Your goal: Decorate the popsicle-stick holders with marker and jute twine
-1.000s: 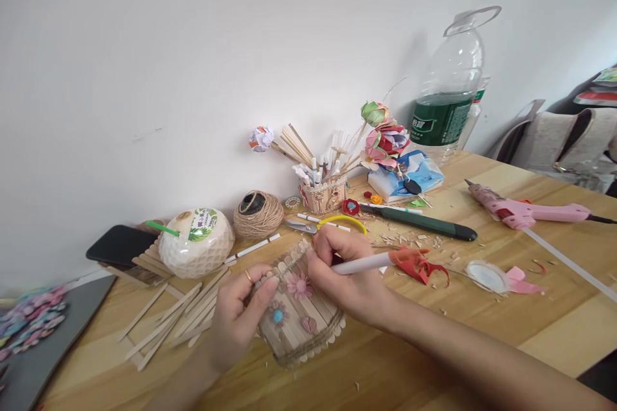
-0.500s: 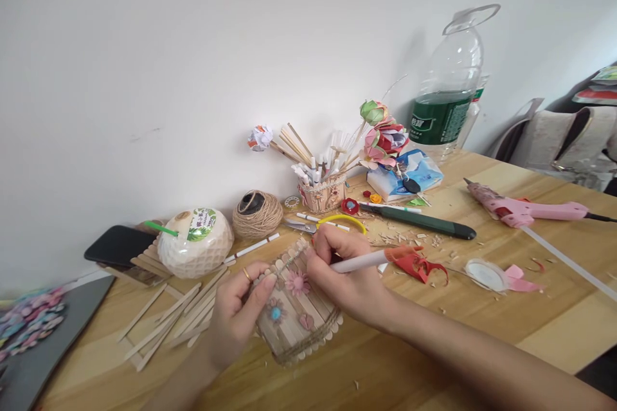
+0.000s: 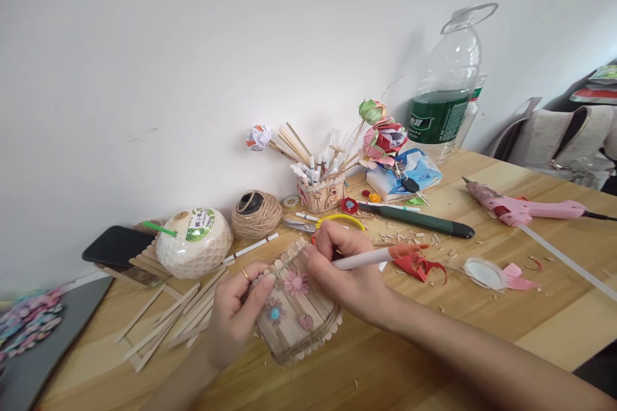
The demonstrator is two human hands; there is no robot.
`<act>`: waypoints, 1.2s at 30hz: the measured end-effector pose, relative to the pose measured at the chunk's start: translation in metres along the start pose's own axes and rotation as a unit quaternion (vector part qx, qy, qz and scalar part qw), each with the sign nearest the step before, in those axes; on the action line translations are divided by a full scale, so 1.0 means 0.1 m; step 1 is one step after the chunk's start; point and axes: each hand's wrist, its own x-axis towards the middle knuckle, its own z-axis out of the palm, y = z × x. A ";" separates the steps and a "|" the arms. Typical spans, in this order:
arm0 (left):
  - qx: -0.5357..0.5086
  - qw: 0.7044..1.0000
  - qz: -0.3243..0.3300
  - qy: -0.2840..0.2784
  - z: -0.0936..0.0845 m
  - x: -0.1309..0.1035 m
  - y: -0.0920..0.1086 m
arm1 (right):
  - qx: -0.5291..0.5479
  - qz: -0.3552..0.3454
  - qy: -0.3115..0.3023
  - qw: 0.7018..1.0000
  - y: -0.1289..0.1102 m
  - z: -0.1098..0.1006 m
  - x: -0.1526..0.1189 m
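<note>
My left hand (image 3: 240,305) grips the left edge of a small panel of craft sticks (image 3: 292,318), thumb on its face. The panel is tilted and carries a pink flower (image 3: 295,283), a blue-centred flower (image 3: 274,312), a small pink heart-like piece (image 3: 305,321) and twine along its edges. Closed around a white marker with an orange end (image 3: 364,259), my right hand (image 3: 349,273) rests at the panel's upper right. The marker's tip is hidden behind my fingers. Just beyond lie yellow-handled scissors (image 3: 341,220).
Loose craft sticks (image 3: 186,318), a wrapped coconut (image 3: 195,250), a phone (image 3: 116,246) and a twine ball (image 3: 256,215) lie left. Behind stands a stick holder (image 3: 322,195) with markers. To the right are a green cutter (image 3: 424,220), red scraps (image 3: 419,267), a pink glue gun (image 3: 525,208) and a large bottle (image 3: 446,89).
Both hands keep their hold, and the panel stays nearly where it was. The marker's orange end has tipped slightly. The whole view has shifted a little.
</note>
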 end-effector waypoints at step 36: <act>0.021 0.999 -0.018 -0.025 0.02 -0.01 0.06 | 0.008 -0.071 -0.044 0.996 -0.04 0.00 -0.06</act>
